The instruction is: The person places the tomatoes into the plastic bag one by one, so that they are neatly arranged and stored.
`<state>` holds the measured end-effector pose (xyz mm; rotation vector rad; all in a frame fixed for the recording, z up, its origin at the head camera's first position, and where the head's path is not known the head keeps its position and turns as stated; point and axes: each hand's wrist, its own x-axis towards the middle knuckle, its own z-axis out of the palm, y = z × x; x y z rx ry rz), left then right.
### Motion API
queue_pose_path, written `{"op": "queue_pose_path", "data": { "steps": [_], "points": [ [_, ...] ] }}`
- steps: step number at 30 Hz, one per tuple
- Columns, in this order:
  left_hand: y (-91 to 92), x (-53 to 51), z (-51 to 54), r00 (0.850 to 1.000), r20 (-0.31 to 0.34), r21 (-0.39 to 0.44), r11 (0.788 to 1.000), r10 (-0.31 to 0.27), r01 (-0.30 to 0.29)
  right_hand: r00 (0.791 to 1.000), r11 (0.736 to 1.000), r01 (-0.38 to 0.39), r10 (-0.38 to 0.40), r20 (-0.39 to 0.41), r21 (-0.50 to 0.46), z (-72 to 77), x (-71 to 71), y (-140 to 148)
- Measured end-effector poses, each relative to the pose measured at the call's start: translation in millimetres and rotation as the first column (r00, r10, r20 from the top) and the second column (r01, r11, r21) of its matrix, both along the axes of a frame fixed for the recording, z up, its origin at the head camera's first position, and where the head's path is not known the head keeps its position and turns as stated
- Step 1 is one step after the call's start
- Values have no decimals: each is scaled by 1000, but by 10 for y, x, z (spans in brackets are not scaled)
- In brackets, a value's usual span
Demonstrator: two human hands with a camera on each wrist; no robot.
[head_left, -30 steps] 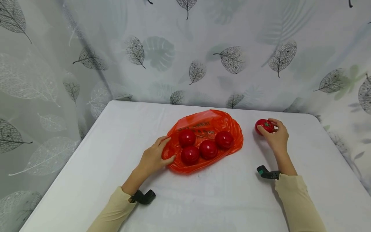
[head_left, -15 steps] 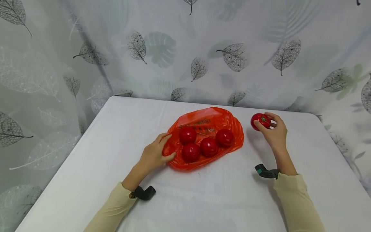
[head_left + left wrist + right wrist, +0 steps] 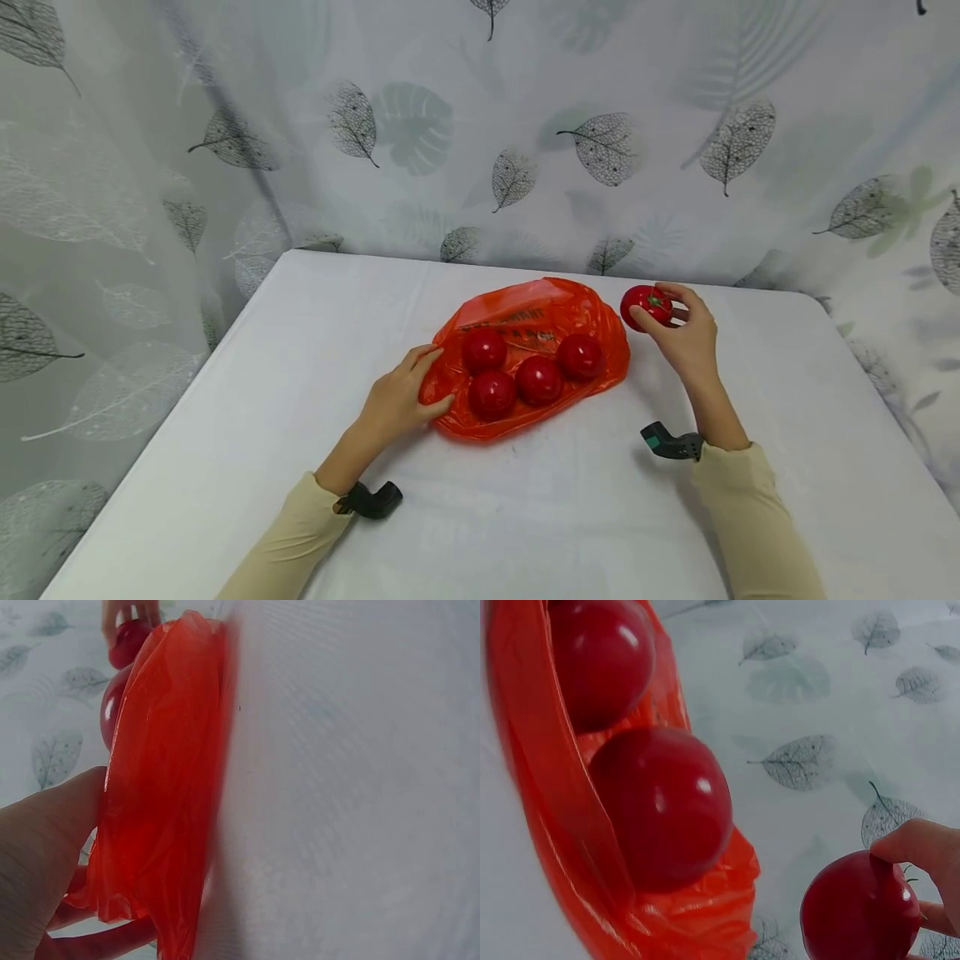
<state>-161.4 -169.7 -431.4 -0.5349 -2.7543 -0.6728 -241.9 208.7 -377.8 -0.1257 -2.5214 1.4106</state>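
Observation:
An open orange plastic bag (image 3: 498,312) lies mid-table with several red tomatoes (image 3: 539,381) inside. My left hand (image 3: 393,402) holds the bag's left edge, its thumb and fingers spread around the crumpled plastic; the left wrist view shows the thumb (image 3: 56,817) against the bag (image 3: 161,772) and fingers partly hidden behind. Beyond the bag's right end, my right hand (image 3: 686,337) grips one tomato (image 3: 645,307) with a green stem, raised off the table. In the right wrist view this tomato (image 3: 861,911) is apart from the bag's tomatoes (image 3: 664,806).
A white cloth covers the table (image 3: 510,517). A leaf-patterned curtain (image 3: 525,125) hangs behind it and along the left side. Each wrist carries a black camera mount, such as the one on the left (image 3: 373,500).
My right hand has lifted the tomato and carried it left, closer to the bag. My left hand stays at the bag's edge, and the bag keeps its place.

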Motion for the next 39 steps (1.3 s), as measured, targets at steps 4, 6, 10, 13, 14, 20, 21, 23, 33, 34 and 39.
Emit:
{"op": "queue_pose_path", "data": {
  "steps": [4,6,10,13,14,20,21,23,33,34,39],
  "points": [
    [3,-4,-11,1000,0,-3,1000,-1,1,997,998,-62,63,-41,13,-26,-12,-117],
    [5,-2,-13,1000,-2,-4,1000,-1,1,993,995,-97,99,-62,29,-50,-29,-179],
    [14,-2,-10,1000,2,1,1000,0,0,982,986,-160,164,-94,49,-92,-63,-292],
    [25,-7,-18,1000,9,6,1000,1,-1,976,981,-191,194,-99,39,-118,-78,-364],
    [29,-7,-19,1000,12,7,1000,3,-3,973,979,-201,204,-103,37,-125,-82,-389],
    [34,6,-5,1000,22,11,1000,13,-13,948,956,-286,292,-129,60,-167,-117,-551],
    [32,6,-5,1000,20,11,1000,12,-12,943,951,-301,307,-130,67,-175,-128,-575],
    [27,9,-4,1000,13,8,1000,8,-8,934,943,-325,333,-130,77,-192,-149,-618],
    [11,6,-14,1000,2,11,1000,10,-10,903,903,-414,423,-77,114,-303,-265,-771],
    [12,3,-16,1000,0,11,1000,8,-8,899,899,-422,432,-69,117,-315,-272,-780],
    [17,-2,-23,1000,6,9,1000,12,-12,876,868,-471,482,-37,156,-361,-296,-824]
  ]
}}
